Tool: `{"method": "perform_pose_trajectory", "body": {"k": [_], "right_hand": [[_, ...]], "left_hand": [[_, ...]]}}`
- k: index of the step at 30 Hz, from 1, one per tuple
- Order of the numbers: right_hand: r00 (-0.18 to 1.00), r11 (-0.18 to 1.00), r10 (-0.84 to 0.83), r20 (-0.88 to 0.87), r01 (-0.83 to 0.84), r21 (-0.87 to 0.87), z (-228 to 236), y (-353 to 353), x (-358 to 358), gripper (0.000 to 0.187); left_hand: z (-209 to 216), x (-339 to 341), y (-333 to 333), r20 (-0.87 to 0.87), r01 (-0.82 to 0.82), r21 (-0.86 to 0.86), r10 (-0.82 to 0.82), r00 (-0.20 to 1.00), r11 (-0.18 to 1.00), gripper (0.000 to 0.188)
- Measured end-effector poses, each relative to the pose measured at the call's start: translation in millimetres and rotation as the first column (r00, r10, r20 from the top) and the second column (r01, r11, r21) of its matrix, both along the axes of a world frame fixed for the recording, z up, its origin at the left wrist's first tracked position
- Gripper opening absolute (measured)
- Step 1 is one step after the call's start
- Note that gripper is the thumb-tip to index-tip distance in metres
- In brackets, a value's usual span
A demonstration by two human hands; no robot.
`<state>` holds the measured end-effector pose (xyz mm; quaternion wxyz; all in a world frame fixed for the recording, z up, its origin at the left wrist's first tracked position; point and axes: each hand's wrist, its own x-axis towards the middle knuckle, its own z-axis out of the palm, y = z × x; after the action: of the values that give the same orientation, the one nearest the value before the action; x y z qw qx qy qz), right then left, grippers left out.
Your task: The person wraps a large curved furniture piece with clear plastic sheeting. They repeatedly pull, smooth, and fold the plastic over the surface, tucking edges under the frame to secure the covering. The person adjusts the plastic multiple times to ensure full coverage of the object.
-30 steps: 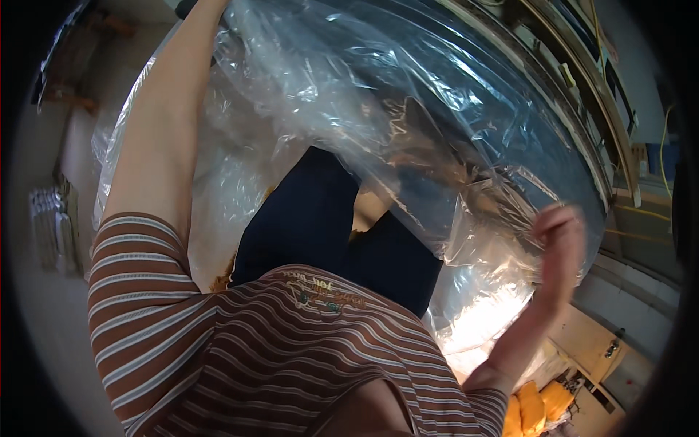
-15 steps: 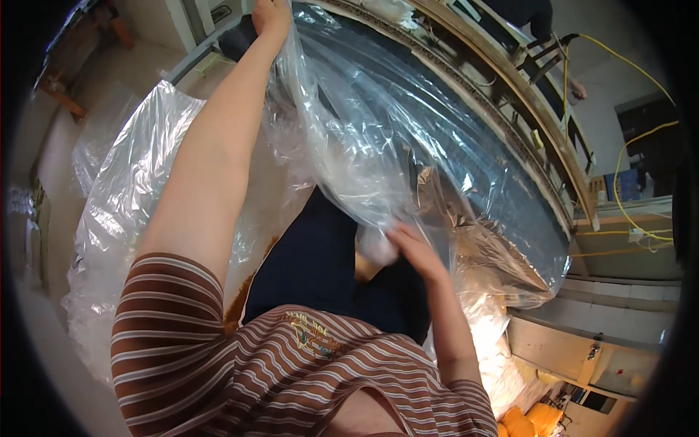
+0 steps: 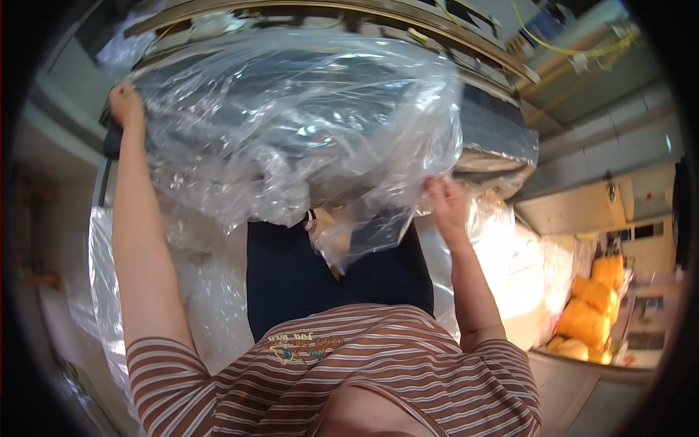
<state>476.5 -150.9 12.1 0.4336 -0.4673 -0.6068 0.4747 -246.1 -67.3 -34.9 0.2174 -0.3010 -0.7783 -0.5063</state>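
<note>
A large sheet of clear plastic film (image 3: 291, 124) is spread over a dark work surface (image 3: 495, 120) in front of me. My left hand (image 3: 127, 105) is closed at the film's far left corner, arm stretched out. My right hand (image 3: 446, 206) is closed on the film's right edge, at about the height of the surface's near side. Between my hands the film bunches into creases, and a loose flap (image 3: 357, 240) hangs over my dark trousers. Some brownish film (image 3: 488, 164) shows at the right end of the surface.
A wooden rail (image 3: 349, 7) runs along the back. More clear plastic (image 3: 105, 255) hangs at the left, near the floor. To the right are a brightly lit plastic heap (image 3: 524, 269), orange bundles (image 3: 586, 313) and a yellow cable (image 3: 561, 49).
My view has turned to the right. The film, gathered in front of me before, is now spread wide across the surface, and my hands are farther apart.
</note>
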Motion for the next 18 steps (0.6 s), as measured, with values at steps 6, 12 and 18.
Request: {"method": "perform_pose_trajectory", "body": {"k": [6, 12, 18], "right_hand": [[0.877, 0.731, -0.377, 0.299, 0.083, 0.677, 108.6, 3.8, 137.9, 0.023], [0.929, 0.882, -0.364, 0.067, 0.321, 0.347, 65.9, 17.7, 222.8, 0.047], [0.851, 0.861, -0.490, -0.188, 0.506, 0.044, 92.5, -31.1, 189.5, 0.061]], "left_hand": [[-10.7, 0.7, 11.0, -0.062, 0.210, -0.075, -0.215, 0.975, 0.975, 0.031], [-39.8, -90.3, 24.0, -0.163, 0.202, -0.234, -0.244, 0.956, 0.951, 0.034], [-46.0, -100.5, 14.2, -0.180, 0.184, -0.353, -0.259, 0.949, 0.917, 0.035]]}}
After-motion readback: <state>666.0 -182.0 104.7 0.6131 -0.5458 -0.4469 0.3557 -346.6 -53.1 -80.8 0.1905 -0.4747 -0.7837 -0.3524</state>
